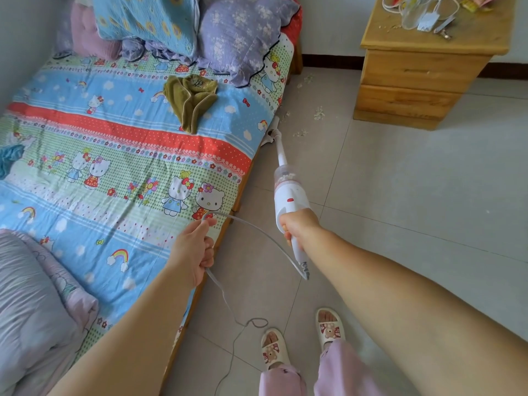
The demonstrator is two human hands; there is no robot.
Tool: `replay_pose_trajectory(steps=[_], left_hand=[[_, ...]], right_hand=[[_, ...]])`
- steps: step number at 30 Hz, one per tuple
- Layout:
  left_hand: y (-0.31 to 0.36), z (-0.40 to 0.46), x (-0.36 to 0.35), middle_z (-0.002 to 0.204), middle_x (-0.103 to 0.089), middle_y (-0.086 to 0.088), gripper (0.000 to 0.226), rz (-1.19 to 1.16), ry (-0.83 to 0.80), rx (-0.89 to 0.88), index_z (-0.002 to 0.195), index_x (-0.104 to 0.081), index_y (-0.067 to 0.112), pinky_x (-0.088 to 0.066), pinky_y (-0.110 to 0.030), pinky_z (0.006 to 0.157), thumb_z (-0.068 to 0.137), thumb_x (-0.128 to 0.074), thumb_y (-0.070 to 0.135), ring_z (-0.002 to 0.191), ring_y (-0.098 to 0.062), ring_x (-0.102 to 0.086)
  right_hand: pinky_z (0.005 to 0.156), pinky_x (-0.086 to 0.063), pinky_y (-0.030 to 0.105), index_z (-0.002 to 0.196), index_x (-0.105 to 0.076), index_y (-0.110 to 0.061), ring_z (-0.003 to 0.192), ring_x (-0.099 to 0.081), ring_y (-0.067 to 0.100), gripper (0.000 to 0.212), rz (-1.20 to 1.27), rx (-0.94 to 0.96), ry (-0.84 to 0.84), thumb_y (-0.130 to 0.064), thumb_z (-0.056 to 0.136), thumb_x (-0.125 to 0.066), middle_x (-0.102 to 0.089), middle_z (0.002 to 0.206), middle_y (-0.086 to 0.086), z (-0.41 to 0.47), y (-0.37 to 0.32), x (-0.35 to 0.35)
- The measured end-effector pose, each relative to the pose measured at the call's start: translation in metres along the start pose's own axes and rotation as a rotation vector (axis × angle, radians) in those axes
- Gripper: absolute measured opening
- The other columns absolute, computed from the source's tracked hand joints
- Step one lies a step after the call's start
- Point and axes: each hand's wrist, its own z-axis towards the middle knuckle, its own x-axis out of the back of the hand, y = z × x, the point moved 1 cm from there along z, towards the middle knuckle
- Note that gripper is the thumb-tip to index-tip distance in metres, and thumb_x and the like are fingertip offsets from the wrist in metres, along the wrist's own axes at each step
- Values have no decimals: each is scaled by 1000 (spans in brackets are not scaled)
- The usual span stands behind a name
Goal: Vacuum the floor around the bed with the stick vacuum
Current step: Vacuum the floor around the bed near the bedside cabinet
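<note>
My right hand (298,225) grips the handle of a white stick vacuum (288,192), which slants forward along the bed's side. Its clear dust cup holds white bits. The vacuum's floor head (271,135) sits on the tiles at the edge of the bed (120,155), partly tucked under the hanging sheet. My left hand (197,247) holds a loop of the grey power cord (257,232) above the bed's edge. The cord runs from the handle's end, through my left hand, and down to the floor. Small white scraps of debris (318,114) lie scattered on the tiles beyond the head.
A wooden nightstand (414,81) with two drawers stands at the far right, with cables and clutter on top. Pillows and an olive cloth (191,101) lie on the bed. My slippered feet (303,341) stand on the tiles, with cord coiled (257,322) just ahead.
</note>
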Motion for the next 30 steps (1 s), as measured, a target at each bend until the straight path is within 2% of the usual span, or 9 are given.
replay_pose_trajectory(steps=[4,6,9,12,14,17,20,25,30], left_hand=[[-2,0,1,39,-25,7,22,1,0,4,108,-58,12,-16,-14,35,101,-40,21,31,-6,-18],[-4,1,1,40,-25,7,23,7,-2,10,109,-58,12,-17,-13,36,101,-38,21,31,-6,-19],[-5,3,-1,46,-25,4,24,15,-11,15,108,-59,12,-17,-13,36,102,-38,22,31,-6,-19],[-3,3,-4,50,-25,2,23,24,-27,12,105,-60,14,-18,-14,34,101,-39,23,31,-6,-20],[0,3,-5,51,-25,2,23,29,-38,5,105,-60,14,-18,-15,34,101,-39,23,31,-6,-20],[2,3,-7,48,-25,3,24,26,-51,-7,108,-60,13,-18,-15,33,101,-38,21,31,-6,-20],[3,2,-10,39,-26,8,24,24,-69,-13,110,-59,12,-17,-15,33,101,-38,22,30,-5,-19],[4,-1,-17,36,-27,10,25,32,-122,-28,111,-57,12,-18,-14,33,102,-37,23,28,-4,-20],[3,-6,-25,45,-25,5,24,60,-173,-39,111,-58,10,-17,-16,34,100,-39,20,29,-5,-20]], right_hand=[[42,-28,16,73,-39,-9,43,-34,15,15,3,-12,-9,-5,86,-46,-38,56,6,2,5,-1],[38,-28,10,75,-40,-10,42,-34,15,12,21,-32,-19,-5,85,-46,-39,57,6,0,12,-4],[34,-22,5,93,-45,-8,43,-33,15,8,72,-55,-36,-4,85,-45,-39,58,6,-10,25,-9],[35,-26,9,122,-42,-5,44,-39,15,35,43,-29,-16,-7,87,-46,-44,61,7,-18,40,-16],[41,-33,13,126,-43,-3,46,-42,15,40,37,-30,7,-11,87,-47,-48,65,7,-22,51,-20],[39,-33,11,122,-46,-4,40,-41,13,37,68,-47,9,-9,85,-46,-47,67,7,-26,66,-21],[34,-31,11,112,-49,-4,29,-35,12,31,106,-48,27,-5,81,-45,-45,57,6,-32,83,-17],[37,-35,17,110,-52,-2,37,-36,14,31,107,-62,40,-5,79,-48,-45,56,5,-41,110,-10],[39,-33,19,106,-54,-4,39,-34,14,29,124,-84,74,-4,77,-48,-44,56,4,-48,133,-4]])
